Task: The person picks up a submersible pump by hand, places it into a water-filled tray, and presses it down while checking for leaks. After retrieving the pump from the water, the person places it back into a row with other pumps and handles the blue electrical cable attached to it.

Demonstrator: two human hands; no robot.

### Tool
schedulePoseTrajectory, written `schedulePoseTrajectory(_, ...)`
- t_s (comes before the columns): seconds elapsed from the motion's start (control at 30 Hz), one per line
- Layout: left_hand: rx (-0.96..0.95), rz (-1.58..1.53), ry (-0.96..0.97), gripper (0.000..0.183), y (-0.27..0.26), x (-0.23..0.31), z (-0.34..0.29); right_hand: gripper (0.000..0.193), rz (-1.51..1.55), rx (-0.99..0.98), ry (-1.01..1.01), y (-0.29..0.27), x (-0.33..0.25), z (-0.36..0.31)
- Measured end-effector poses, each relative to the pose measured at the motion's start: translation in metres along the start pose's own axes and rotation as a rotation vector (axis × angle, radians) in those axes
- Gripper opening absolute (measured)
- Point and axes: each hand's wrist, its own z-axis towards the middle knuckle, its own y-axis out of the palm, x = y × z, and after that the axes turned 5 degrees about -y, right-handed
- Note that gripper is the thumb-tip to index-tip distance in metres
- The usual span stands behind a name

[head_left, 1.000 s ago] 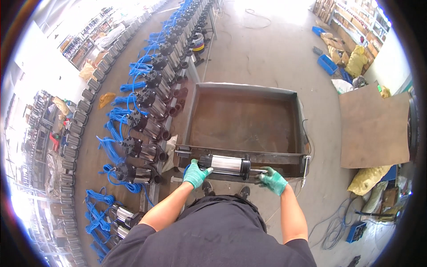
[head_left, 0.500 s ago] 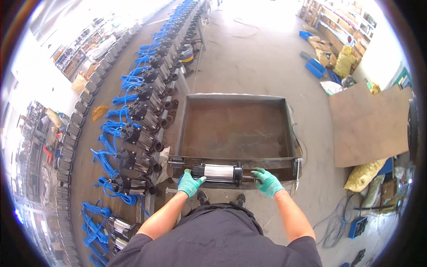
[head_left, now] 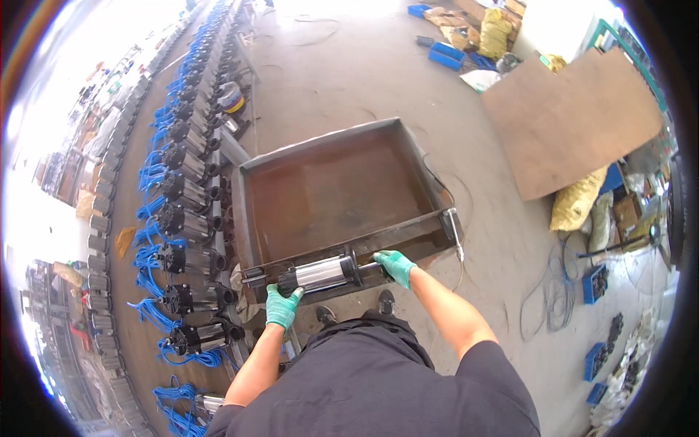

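A submersible pump motor [head_left: 320, 274], a silver cylinder with black ends, lies over the near ledge of a metal tank [head_left: 251, 211]. My left hand [head_left: 282, 307], in a green glove, grips its black left end, thumb and fingers apart around the housing. From the right end, past a black flange, a thin shaft [head_left: 370, 268] sticks out. My right hand [head_left: 395, 267], also gloved in green, is closed around the tip of that shaft; the fingertips' underside is hidden. The tank holds shallow brownish liquid.
At left, a long row of similar pumps [head_left: 193, 298] with coiled blue cables [head_left: 149, 258] lines a bench. A large brown board [head_left: 575, 116] leans over sacks at right. A hose [head_left: 460, 251] hangs by the tank's right corner; blue bins [head_left: 595, 284] and loose cable lie on the floor.
The whole view has turned, so the tank and pump now appear tilted and further left. Both hands stay at the pump's two ends, the right one at the shaft.
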Motion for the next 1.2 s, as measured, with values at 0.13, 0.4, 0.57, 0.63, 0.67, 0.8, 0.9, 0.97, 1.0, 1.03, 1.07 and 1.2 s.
schedulePoseTrajectory(0.13, -0.012, 0.041, -0.011, 0.062, 0.001, 0.014, -0.007, 0.050, -0.517, 0.279, -0.134, 0.008, -0.004, -0.015)
schedulePoseTrajectory(0.4, 0.022, 0.069, -0.045, 0.062, -0.004, 0.019, -0.018, 0.045, -1.356, 0.189, -0.575, 0.009, -0.008, -0.037)
schedulePoseTrajectory(0.57, 0.006, 0.028, -0.031, 0.062, -0.003, 0.031, -0.017, 0.017, -1.366, -0.077, -0.434, -0.003, -0.033, -0.023)
schedulePoseTrajectory(0.63, 0.013, -0.015, 0.004, 0.062, 0.003, 0.018, -0.011, 0.025, -1.363, -0.184, -0.389, -0.010, -0.055, -0.019)
schedulePoseTrajectory(0.67, 0.019, 0.024, -0.005, 0.059, 0.003, 0.014, -0.006, 0.026, -1.347, -0.229, -0.364, -0.012, -0.065, -0.017)
schedulePoseTrajectory(0.8, -0.014, -0.072, -0.013, 0.058, 0.001, 0.009, 0.000, 0.037, -1.228, -0.380, -0.315, -0.020, -0.080, 0.003)
schedulePoseTrajectory(0.9, -0.037, -0.040, -0.024, 0.056, -0.001, 0.030, -0.008, 0.042, -1.262, -0.381, -0.208, -0.025, -0.070, -0.007)
schedulePoseTrajectory(0.97, -0.028, -0.050, -0.066, 0.056, -0.003, 0.034, -0.013, 0.051, -1.093, -0.229, -0.318, -0.034, -0.066, -0.035)
schedulePoseTrajectory(1.0, -0.032, -0.052, -0.070, 0.056, -0.003, 0.028, -0.009, 0.053, -0.988, -0.007, -0.415, -0.042, -0.059, -0.049)
schedulePoseTrajectory(1.03, -0.029, -0.057, -0.048, 0.055, -0.002, 0.019, -0.005, 0.055, -0.878, 0.215, -0.504, -0.054, -0.048, -0.067)
schedulePoseTrajectory(1.07, -0.017, -0.063, -0.030, 0.055, 0.000, 0.012, -0.006, 0.047, -0.873, 0.562, -0.621, -0.068, -0.026, -0.068)
schedulePoseTrajectory(1.2, -0.023, -0.048, -0.032, 0.055, 0.002, 0.018, -0.008, 0.060, -0.711, 1.172, -0.204, -0.145, 0.096, -0.059)
